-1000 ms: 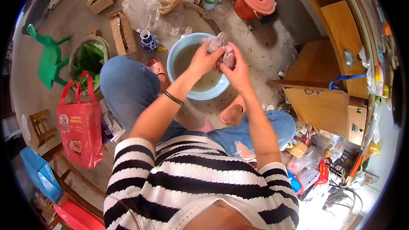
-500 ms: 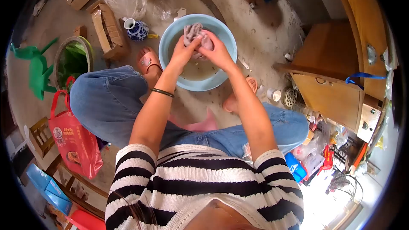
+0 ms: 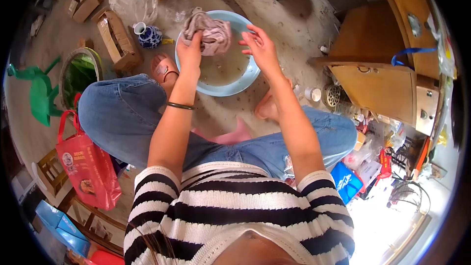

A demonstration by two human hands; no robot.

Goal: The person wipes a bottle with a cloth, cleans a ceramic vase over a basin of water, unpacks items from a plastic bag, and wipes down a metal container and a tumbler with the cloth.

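The floor (image 3: 304,29) carries the blue basin (image 3: 223,90), apparently placed within easy reach. The bunched cloth (image 3: 213,33) is held over the basin's far-left rim (drips would likely land inside). The left hand (image 3: 189,55) grips its near-left edge, fingers closed; the right hand (image 3: 264,53), empty and half open, hovers near the right rim.

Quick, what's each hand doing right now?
Left hand: closed on a bunched cloth.
Right hand: open, holding nothing, above the basin.
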